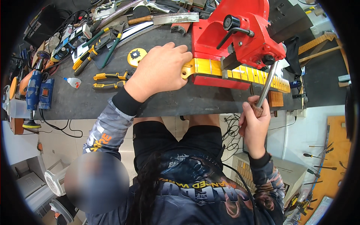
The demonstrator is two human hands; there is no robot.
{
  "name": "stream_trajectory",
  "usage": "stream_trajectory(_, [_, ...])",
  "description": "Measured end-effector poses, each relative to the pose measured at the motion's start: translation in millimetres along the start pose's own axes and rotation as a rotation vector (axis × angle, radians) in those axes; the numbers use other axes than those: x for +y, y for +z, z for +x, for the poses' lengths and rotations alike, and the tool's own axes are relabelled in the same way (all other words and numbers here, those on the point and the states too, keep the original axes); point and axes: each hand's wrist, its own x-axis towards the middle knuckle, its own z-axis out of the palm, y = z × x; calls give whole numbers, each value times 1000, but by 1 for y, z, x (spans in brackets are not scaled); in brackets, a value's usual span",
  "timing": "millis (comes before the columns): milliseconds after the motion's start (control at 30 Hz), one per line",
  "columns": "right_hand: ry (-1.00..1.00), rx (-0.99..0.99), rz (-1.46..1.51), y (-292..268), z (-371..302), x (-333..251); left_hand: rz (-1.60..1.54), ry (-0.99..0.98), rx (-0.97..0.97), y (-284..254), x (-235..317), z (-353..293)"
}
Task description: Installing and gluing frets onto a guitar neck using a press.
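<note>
A yellow guitar neck [256, 74] with metal frets lies across a red bench press [255, 47], under the press's metal block. My left hand [159, 69] is closed over the headstock, hiding most of it. Past that hand shows a rounded yellow piece [137, 57] with a dark jagged mark; whether it belongs to the headstock I cannot tell. My right hand [257, 123] is wrapped round the brown grip of the press's steel lever [268, 83], which slants down toward me from the press head.
Yellow-handled pliers [110, 80] lie left of my left hand. Behind are green-handled cutters [111, 48], a wooden-handled file [176, 18] and other tools. A blue power tool [34, 88] and a small white bottle [73, 82] are at the left. Cables [231, 131] lie on the floor.
</note>
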Motion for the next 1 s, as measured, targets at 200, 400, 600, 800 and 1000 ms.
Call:
stream_trajectory(200, [-162,122,75,19,21,30,5,-17,3,-1,1,-3])
stream_trajectory(400, [-210,163,103,24,29,42,21,-17,-22,-4,3,-2])
stream_trajectory(600, [-266,155,123,26,36,51,31,-12,-27,-6,3,-2])
stream_trajectory(800, [-276,139,176,26,37,49,-347,-26,146,-33,1,4])
stream_trajectory(1000, [-285,124,198,25,39,55,-1464,-423,-186,-50,28,32])
